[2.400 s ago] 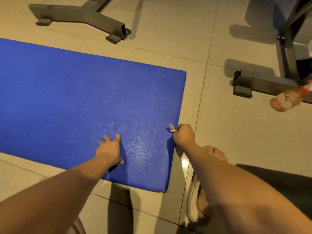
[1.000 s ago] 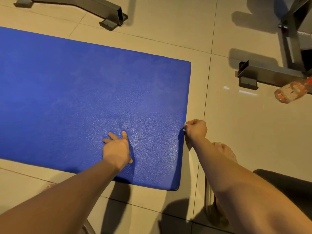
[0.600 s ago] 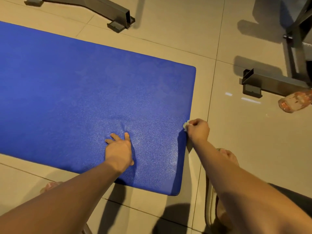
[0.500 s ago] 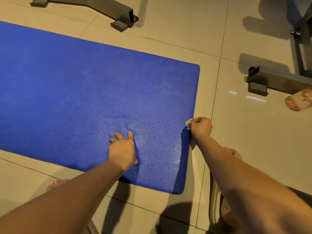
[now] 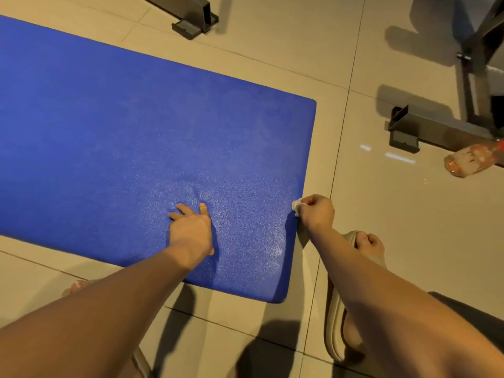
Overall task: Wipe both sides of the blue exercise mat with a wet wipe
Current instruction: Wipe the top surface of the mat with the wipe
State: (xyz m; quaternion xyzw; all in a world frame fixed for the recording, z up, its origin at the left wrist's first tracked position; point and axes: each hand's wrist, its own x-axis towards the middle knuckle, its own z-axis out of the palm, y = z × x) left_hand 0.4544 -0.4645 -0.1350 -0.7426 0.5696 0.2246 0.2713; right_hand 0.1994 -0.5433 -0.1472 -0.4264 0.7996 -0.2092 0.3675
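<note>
Here we are at the short end of the blue mat (image 5: 131, 132), which lies flat on the tiled floor (image 5: 381, 227) and runs off the left of the view. The left hand (image 5: 191, 230) is planted on top of it, palm down, fingers spread wide, holding nothing, just pinning the mat near its end. Over on the side, the right hand (image 5: 317, 212) is curled tight around a small balled-up white wipe (image 5: 296, 206), and that wipe is touching the mat's right edge, about halfway along it. So the step in hand looks like the edge itself getting cleaned, with the top face showing. The surface around the left hand has a faint sheen, which may be dampness, though it could be the light. The underside is hidden, so there is no telling whether it has been wiped. A foot in a tan sandal (image 5: 351, 290) sits just beside the near corner, a plastic bottle (image 5: 474, 160) lies on its side well off to the right, and dark metal frames (image 5: 425, 132) stand beyond. Next move, by my reckoning: run the wipe along the rest of that edge with steady pressure while the flat hand stops the mat sliding, then, if the other face is not done, lift this end and turn it over
</note>
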